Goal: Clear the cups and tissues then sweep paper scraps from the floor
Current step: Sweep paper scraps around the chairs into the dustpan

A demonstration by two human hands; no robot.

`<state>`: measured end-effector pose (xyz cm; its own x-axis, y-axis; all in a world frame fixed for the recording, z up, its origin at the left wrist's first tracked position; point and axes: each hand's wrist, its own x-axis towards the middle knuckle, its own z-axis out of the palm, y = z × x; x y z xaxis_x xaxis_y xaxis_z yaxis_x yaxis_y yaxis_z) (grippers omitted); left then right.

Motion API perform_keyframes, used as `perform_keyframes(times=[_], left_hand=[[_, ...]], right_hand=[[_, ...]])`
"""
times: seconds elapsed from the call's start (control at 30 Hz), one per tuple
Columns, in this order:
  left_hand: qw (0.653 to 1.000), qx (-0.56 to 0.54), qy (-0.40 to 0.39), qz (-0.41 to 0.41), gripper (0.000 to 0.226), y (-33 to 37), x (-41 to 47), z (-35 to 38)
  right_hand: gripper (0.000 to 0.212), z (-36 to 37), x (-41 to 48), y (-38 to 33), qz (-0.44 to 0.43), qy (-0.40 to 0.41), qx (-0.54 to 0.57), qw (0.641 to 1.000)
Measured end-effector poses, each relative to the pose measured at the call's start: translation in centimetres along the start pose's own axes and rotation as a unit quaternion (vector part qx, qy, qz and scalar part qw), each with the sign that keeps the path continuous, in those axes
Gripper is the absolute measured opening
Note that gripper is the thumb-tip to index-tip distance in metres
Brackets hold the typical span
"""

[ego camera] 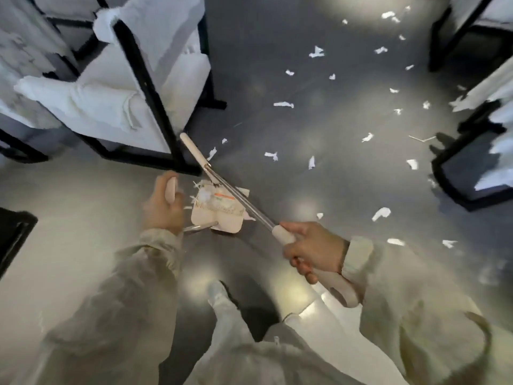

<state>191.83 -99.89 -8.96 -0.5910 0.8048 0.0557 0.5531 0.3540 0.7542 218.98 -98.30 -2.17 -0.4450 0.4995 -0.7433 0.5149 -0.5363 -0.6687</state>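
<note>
Right hand clenches the broom at its grip, the pole slanted across the dustpan, likely to draw scraps in. Left hand grips the dustpan's handle, probably steadying it on the floor. One broom and one dustpan holding a heap; roughly two dozen paper scraps lie loose ahead, between the chairs.

Dim room, glossy floor, wide-angle warp
Soft pools of glare sit on the grey floor, brightest by the shoe and at the top; a dark shadow falls between the sleeves. Chairs at the edges bend and smear with ragged outlines, while scraps mid-frame read sharper
</note>
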Motion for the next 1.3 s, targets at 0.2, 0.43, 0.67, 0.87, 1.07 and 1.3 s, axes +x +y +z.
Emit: perform_keyframes(times=[0.2,0.43,0.67,0.87,1.07,1.3], left_hand=[[0.991,-0.047,-0.064,0.110,0.028,10.7,-0.4,10.9],[0.957,-0.063,-0.218,0.181,0.031,23.5,-1.1,24.0],[0.889,-0.065,-0.363,0.270,0.030,35.1,-4.8,37.8],[0.803,-0.070,-0.485,0.339,0.031,43.6,-12.8,47.3],[0.698,-0.082,-0.571,0.424,0.029,51.0,-23.6,55.9],[0.638,-0.116,-0.604,0.464,0.027,61.6,-36.3,66.5]], right_hand=[[0.057,-7.7,-6.5,5.1,-0.019,0.116,0.136,0.984],[0.064,-16.2,-9.5,9.7,-0.012,0.257,0.243,0.935],[0.041,-24.2,-11.6,13.4,-0.008,0.345,0.413,0.843],[0.035,-28.2,-15.0,17.4,-0.009,0.422,0.567,0.708],[0.061,-34.2,-19.4,23.7,-0.009,0.507,0.635,0.584],[0.066,-46.4,-25.1,33.9,-0.012,0.596,0.628,0.500]])
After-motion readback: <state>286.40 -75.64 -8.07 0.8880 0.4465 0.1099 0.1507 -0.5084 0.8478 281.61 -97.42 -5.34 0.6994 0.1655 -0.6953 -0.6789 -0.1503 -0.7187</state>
